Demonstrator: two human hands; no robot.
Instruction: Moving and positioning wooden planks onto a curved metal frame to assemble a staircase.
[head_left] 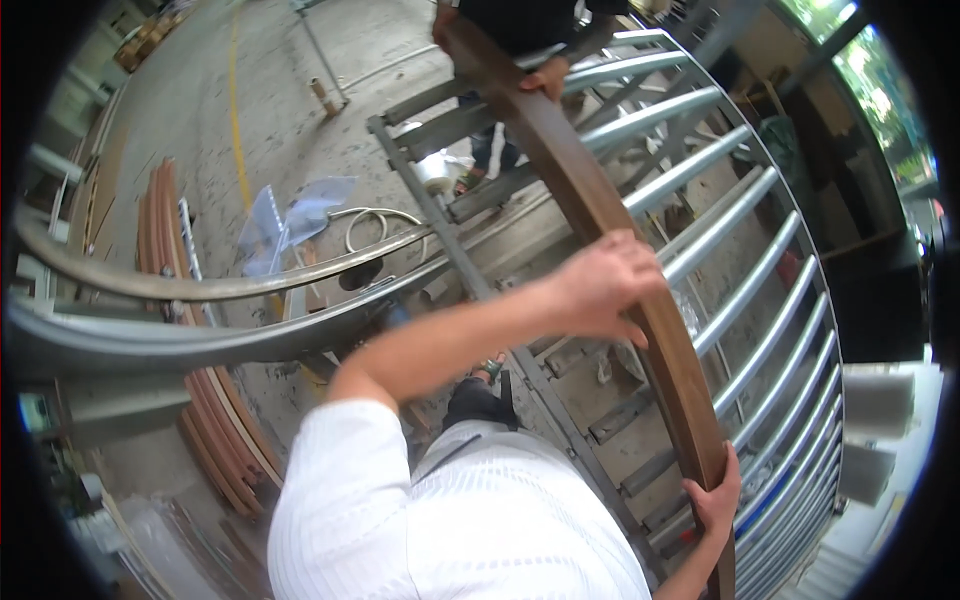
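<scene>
A long brown wood-grain beam (672,345) runs from the co-worker at the top down past my right side. My left arm reaches across, and my left hand (608,283) is closed over the beam's edge around its middle. Lower down, my right hand (714,492) grips the same beam from its right side, with the thumb on the near face. The co-worker's hand (546,78) holds the far end. Beneath the beam lies a grey metal frame (463,262) with silver tubes (690,183) set side by side. The beam's near end passes out of the picture.
Curved metal rails (230,287) cross on the left. Brown planks (166,225) lie stacked on the concrete floor. Clear plastic sheeting (268,235) and a coiled hose (368,228) are near the rails. A white roll (432,172) stands beyond the frame's bars.
</scene>
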